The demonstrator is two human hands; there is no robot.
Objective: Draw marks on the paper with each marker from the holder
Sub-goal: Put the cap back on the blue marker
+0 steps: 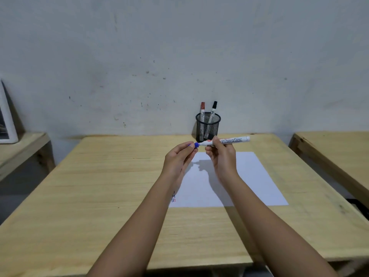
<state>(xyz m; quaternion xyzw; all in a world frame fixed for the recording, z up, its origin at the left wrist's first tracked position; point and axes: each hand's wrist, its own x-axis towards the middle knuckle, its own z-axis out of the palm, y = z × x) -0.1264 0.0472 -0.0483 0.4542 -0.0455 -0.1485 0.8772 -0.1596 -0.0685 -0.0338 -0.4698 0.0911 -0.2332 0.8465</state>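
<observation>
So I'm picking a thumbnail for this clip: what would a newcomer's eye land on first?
First, the two hands raised mid-frame over the table: the right hand holds a white marker level, while the left hand pinches its blue cap. Next, the black mesh holder against the wall, with a red-capped and a black-capped marker upright in it. Then the white paper below the hands, small marks at its near-left corner.

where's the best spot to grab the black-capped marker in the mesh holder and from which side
Pinch the black-capped white marker by its upper barrel just under the cap, coming from above. It stands cap-up, leaning slightly right, in the black mesh cylinder holder, whose wall blocks the lower barrel. The red-capped marker stands close on its left, so approach from the right side.
</observation>
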